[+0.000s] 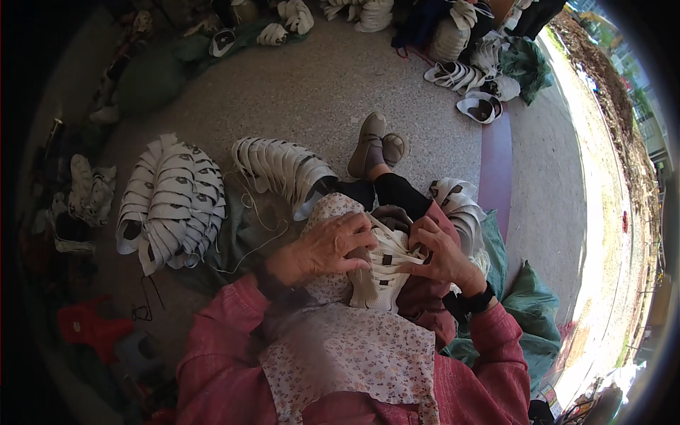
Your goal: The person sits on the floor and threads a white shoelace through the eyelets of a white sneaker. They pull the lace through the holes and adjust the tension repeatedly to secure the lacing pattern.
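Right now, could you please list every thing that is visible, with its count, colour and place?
shoe upper in the lap: one, white with dark patches, held between both hands
large stacks of shoe uppers: two fans, white, on the floor ahead and to the left
more shoe uppers: several piles, white, far side of the floor
sacks: green, beside the right knee and at the far edge
stool: one, red, lower left
floor: grey, speckled
apron: one, floral, over the lap
shoes: two, grey-brown, on the person's feet
left hand: one, gripping the upper from the left
right hand: one, pinching the upper at its right side
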{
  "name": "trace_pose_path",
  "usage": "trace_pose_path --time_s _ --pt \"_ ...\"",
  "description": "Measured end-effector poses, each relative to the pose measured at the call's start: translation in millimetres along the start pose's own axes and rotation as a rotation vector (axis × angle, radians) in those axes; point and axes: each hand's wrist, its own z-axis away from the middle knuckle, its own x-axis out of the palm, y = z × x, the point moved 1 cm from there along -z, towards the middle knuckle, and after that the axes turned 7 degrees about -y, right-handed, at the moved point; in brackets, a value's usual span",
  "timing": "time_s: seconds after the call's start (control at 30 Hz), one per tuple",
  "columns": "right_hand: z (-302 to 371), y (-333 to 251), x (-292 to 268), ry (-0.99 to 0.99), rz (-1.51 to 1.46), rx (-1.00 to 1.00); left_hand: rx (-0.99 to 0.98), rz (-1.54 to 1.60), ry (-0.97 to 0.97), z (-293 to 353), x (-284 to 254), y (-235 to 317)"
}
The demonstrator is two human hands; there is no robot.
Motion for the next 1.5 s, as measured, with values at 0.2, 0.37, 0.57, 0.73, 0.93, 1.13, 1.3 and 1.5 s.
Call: trace_pose_path --time_s 0.2,0.37,0.57,0.73,0.93,1.13,1.3,1.5 --pt "-6.3 6.0 -1.4 -0.01 -0.021 -0.02 -0.053 0.09 0.077 6.6 17.5 -6.0" --pt "-4.8 3.2 0.0 -0.009 -0.049 0.01 -0.044 -0.023 0.104 9.9 23.7 7.3" --pt "-4.8 0.3 -0.1 0.014 -0.029 0.001 -0.212 -0.011 0.065 -2.8 15.8 28.1" --pt "-5.9 -0.6 3.4 0.029 0.044 0.001 -0.237 0.361 0.119 1.5 24.1 19.5" --pt "-5.3 -4.7 6.4 0.02 -0.013 0.11 -0.256 0.512 0.075 4.3 23.3 18.8" --pt "6.0 3.5 4.1 0.044 -0.193 0.12 -0.344 0.365 0.253 -1.8 11.1 21.6" --pt "8.3 6.5 -0.5 0.026 -0.313 0.133 -0.395 -0.116 0.027 8.4 -28.8 -1.0" --pt "13.0 28.0 0.1 -0.044 -0.687 0.164 -0.253 -0.213 -0.117 34.7 -72.4 -12.4"
